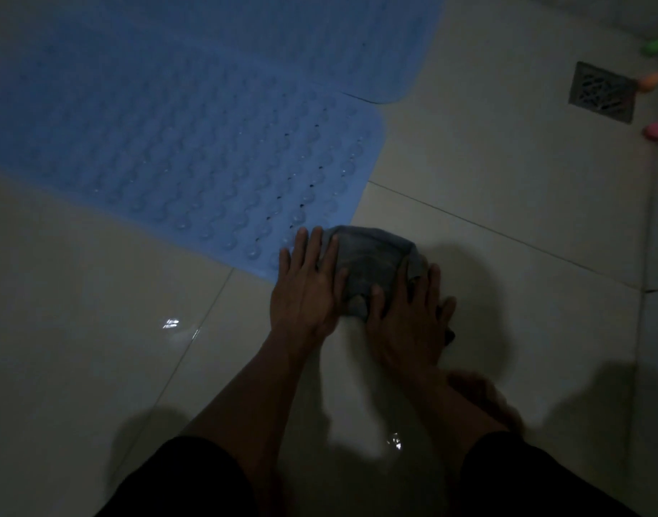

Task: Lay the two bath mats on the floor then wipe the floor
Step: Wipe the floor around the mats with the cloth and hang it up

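Note:
Two blue bath mats lie flat on the pale tiled floor [487,203]. The nearer mat [178,151] has rows of bumps and small holes; the farther mat [320,39] lies behind it, and the near one overlaps its edge. A folded grey cloth [372,263] rests on the floor just off the near mat's right corner. My left hand [308,289] presses flat on the cloth's left side, fingers spread, its outer fingers over the mat's corner. My right hand [409,319] presses on the cloth's right and near side.
A square metal floor drain [601,92] sits at the upper right. Beside it lie three small coloured objects: green [653,46], orange [648,82] and pink [657,130]. My knees in dark shorts fill the bottom edge. The room is dim, with shadows on the tiles.

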